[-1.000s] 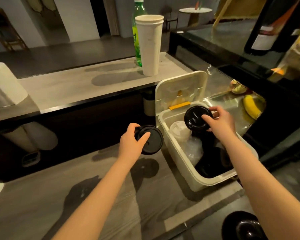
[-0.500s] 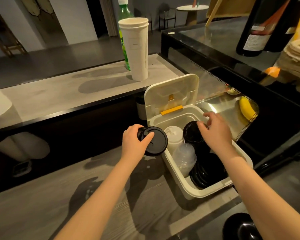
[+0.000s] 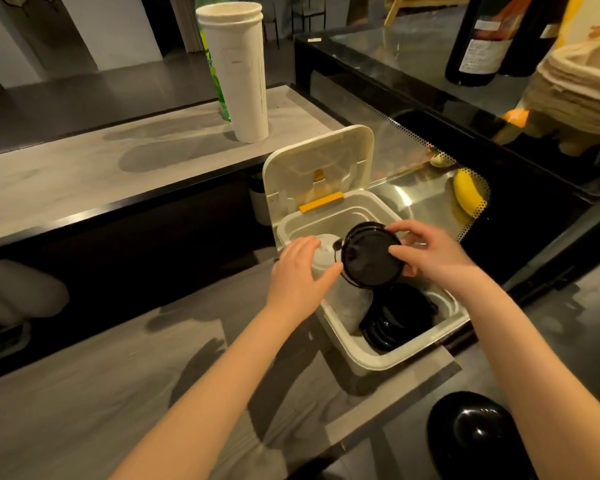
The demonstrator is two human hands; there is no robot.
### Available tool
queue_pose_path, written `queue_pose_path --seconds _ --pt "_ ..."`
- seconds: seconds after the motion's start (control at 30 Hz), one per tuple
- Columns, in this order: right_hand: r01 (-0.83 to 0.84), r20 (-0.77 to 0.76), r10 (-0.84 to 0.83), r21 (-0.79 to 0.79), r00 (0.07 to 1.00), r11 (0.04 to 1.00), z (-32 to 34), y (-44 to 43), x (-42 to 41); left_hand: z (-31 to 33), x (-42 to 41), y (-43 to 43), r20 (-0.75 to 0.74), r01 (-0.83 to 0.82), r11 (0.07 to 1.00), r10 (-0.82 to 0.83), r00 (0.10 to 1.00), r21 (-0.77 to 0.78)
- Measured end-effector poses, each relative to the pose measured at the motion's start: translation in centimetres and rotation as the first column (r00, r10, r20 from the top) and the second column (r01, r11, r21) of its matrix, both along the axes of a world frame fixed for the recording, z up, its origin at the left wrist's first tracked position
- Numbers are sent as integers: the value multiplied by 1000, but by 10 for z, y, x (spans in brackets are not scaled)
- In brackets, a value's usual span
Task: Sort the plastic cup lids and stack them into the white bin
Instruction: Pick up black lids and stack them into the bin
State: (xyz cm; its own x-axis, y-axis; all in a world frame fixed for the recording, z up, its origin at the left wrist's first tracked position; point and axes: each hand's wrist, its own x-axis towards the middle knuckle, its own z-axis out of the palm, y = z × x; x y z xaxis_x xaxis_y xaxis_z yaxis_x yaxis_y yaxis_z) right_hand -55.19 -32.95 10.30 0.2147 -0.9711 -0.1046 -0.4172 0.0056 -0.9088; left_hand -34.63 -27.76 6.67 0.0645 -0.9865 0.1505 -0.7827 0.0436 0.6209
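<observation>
A white bin (image 3: pixel 413 358) stands on the wooden counter with its hinged cover (image 3: pixel 319 161) flipped up. Inside lie a stack of black lids (image 3: pixel 395 317) on the right and clear and white lids (image 3: pixel 347 296) on the left. Above the bin, my right hand (image 3: pixel 426 254) grips a black cup lid (image 3: pixel 371 261), thumb on its top and fingers at its far rim. My left hand (image 3: pixel 298 271) sits at that lid's left edge over the white lids, fingers relaxed, thumb tip near the rim.
A tall stack of white cups (image 3: pixel 236 71) and a green bottle (image 3: pixel 215 81) stand on the raised ledge behind. A glass display case with a banana (image 3: pixel 468 195) is on the right, with a dark bottle (image 3: pixel 478 39) and stacked trays (image 3: pixel 582 88) on top. A black bowl (image 3: pixel 475 434) sits lower right.
My right hand set its earlier lid into the bin. My left hand carried its black lid rightward over the bin, where my right hand now grips it.
</observation>
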Motion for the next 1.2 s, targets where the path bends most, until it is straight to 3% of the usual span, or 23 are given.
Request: queue_pose_path --seconds 0.1,0.17,0.27,0.33,0.4,0.53,0.67,0.77,0.9,1.2 --pt "7 -120 3 84 993 996 -8 1 -22 -19 -1 8 222 54 989 -84 971 136" --pt "-63 -345 85 73 935 995 -19 1 -30 -27 -2 12 244 59 985 -98 965 165" --pt "-148 -693 133 39 708 988 -36 -2 -34 -32 -3 13 250 49 985 -89 964 163" --pt "-158 -812 125 40 571 987 -45 -1 -33 -34 -3 12 264 48 985 -91 960 164" --pt "-151 -864 93 19 495 988 -51 0 -29 -35 -3 12 268 48 984 -93 959 170" --pt "-109 -864 16 -45 503 993 -57 5 -24 -35 -3 12 290 46 984 -95 952 172" --pt "-109 -806 -62 -154 588 982 -46 13 -14 -29 1 11 341 63 975 -134 931 211" --pt "-151 -735 -28 -177 678 973 -30 18 5 -19 11 13 399 64 965 -165 902 254" --pt "-285 -681 39 -253 731 925 -15 25 47 -2 40 26 453 -38 978 -60 889 204" --pt "-635 -692 325 -248 645 731 -23 55 177 7 139 112 450 -373 885 223 865 280"
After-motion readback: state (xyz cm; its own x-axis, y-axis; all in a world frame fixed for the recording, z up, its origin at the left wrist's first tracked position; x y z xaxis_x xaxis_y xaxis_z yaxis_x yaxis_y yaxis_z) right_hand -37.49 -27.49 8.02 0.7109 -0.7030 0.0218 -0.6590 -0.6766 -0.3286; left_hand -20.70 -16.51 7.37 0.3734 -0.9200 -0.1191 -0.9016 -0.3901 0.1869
